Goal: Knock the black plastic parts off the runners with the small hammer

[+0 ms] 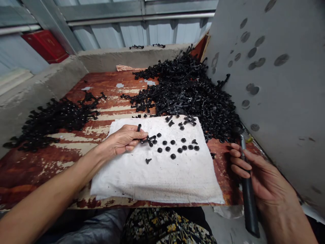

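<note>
Nearest in the head view, at right: the person's right grip [261, 174], fingers curled round a black-handled tool [250, 203] with a metal shaft, held at the desk's right edge. Its upper end overlaps the heap's margin in the view; contact cannot be told. Floral fabric [167, 228] at the lap, below the desk [101, 84], whose red-brown surface is worn pale in streaks.

Left grip [124, 140] pinches a branched black part [146, 140] between thumb and fingers, over the left half of a folded white cloth [162, 183]. Small round black pieces [173, 156] lie scattered on the cloth, mostly right of the part; a few lie tipped, stems showing.

Beyond: large heap of black parts [188, 91], running along a grey panel [291, 101]. Smaller pile [61, 115] at far left, near a concrete ledge [63, 78].
</note>
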Tool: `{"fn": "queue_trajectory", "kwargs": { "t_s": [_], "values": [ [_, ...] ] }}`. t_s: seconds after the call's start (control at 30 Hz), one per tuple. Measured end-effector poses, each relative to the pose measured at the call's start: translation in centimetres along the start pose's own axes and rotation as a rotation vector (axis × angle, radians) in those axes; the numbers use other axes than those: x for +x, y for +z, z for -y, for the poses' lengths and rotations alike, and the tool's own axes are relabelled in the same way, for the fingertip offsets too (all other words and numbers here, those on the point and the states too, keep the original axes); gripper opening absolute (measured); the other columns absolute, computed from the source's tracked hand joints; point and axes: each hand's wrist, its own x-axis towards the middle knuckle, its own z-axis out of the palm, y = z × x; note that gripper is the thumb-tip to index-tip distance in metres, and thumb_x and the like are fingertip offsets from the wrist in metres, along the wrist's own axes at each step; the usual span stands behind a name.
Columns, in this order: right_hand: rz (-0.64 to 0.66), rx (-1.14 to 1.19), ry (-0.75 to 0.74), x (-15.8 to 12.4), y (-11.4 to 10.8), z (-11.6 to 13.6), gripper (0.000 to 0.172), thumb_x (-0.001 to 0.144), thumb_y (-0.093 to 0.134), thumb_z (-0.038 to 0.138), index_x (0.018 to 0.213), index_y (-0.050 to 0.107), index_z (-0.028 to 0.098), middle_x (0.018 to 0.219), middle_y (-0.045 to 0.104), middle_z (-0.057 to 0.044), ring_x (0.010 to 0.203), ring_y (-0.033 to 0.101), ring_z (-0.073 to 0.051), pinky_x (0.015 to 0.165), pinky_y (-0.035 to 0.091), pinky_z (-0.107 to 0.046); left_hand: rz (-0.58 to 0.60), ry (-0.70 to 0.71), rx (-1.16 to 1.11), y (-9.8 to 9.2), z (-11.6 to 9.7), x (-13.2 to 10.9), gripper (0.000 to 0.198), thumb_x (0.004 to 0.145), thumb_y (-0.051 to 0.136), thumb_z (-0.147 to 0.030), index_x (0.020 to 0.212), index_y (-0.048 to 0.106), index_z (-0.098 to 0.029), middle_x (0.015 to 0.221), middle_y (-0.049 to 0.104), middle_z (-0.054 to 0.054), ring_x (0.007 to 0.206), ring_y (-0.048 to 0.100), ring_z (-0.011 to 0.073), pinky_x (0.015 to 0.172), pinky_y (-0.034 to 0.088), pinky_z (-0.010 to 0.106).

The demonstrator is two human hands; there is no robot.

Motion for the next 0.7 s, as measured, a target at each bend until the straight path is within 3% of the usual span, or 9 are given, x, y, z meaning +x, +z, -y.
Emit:
{"fn": "queue_trajectory", "kwargs": {
  "t_s": [0.27,0.7],
  "values": [
    [-0.094,0.02,0.061,-0.26,0.3,0.08,0.022,0.058,0.072,0.009,0.08,0.071,0.008,0.067,0.052,-0.001,0.042,0.03,-0.001,0.029,0.033,-0.011,0.026,-0.027,-0.002,-0.25,-0.03,0.29,0.023,0.066,0.079,-0.005,0.056,0.059,-0.01,0.045,0.048,-0.003,0.03,0.022,-0.0023,0.028,0.011,0.011],
    [-0.097,0.006,0.074,-0.32,0.49,0.18,0.045,0.038,0.088,0.012,0.079,0.07,0.007,0.064,0.053,0.003,0.04,0.033,0.001,0.026,0.036,-0.01,-0.031,-0.057,0.09,0.49,-0.44,-0.2,0.024,0.08,0.064,-0.004,0.059,0.056,-0.01,0.049,0.049,-0.004,0.029,0.022,-0.0021,0.027,0.013,0.011]
  ]
}}
